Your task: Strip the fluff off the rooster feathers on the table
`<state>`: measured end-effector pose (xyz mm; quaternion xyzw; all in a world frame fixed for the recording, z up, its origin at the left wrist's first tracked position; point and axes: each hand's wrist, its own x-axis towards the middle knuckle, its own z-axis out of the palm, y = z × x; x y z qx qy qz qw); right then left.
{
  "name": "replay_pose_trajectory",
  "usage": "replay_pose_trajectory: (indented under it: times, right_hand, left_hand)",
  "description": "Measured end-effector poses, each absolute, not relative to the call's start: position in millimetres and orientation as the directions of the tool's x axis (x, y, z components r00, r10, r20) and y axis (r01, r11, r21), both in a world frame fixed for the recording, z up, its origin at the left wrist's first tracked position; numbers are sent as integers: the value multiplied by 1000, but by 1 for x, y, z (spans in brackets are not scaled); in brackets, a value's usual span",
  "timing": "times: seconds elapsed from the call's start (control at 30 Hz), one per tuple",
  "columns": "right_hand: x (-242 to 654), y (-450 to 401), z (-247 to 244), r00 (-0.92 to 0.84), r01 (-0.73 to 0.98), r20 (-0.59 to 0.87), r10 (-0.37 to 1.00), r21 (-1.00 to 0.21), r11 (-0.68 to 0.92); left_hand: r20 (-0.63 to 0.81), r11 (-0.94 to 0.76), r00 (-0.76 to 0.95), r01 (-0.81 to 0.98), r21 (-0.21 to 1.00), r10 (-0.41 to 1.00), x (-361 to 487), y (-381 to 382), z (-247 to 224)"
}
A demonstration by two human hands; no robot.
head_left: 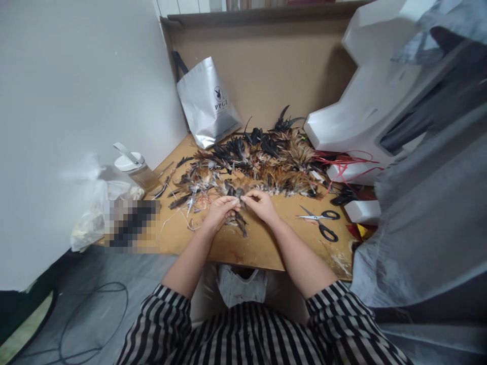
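White wall [76, 76] at 9 o'clock, messy tan table [247, 251], cardboard [258, 66] at 12, grey cloth [429, 218] at 3.
Left hand [219, 212] and right hand [262, 205] both pinch a feather tuft [239, 192], just 6 o'clock of the feather pile [281, 177]; fluff pokes toward 12ish, long axis too hidden to call.

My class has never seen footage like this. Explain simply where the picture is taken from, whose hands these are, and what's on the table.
There is no machine here: a person works with a bare left hand and right hand. The single picture comes from a camera worn on that person's head, looking forward and down, so the striped sleeves are the wearer's. Fingertips of both hands pinch what looks like a small dark tuft. Beyond, brown and black feathers spread across the table. Scissors lie to the right, blades parted. A silver bag stands behind.
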<state>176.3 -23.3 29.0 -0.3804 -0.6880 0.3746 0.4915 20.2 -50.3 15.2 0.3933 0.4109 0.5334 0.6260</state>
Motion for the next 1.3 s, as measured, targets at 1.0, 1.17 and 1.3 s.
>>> replay_pose_trajectory:
  times: [1.0,1.17,1.3]
  right_hand:
    - [163,-22,20,-148,-190,116,982,-978,87]
    - [191,-7,30,25,-77,147,989,-986,148]
    - [235,10,31,247,75,256,935,-967,245]
  left_hand:
    - [82,-86,-67,-52,995,994,27,-47,5]
    - [86,-90,-114,-31,995,990,28,-52,13]
    - [104,-102,-148,18,995,984,29,-55,16]
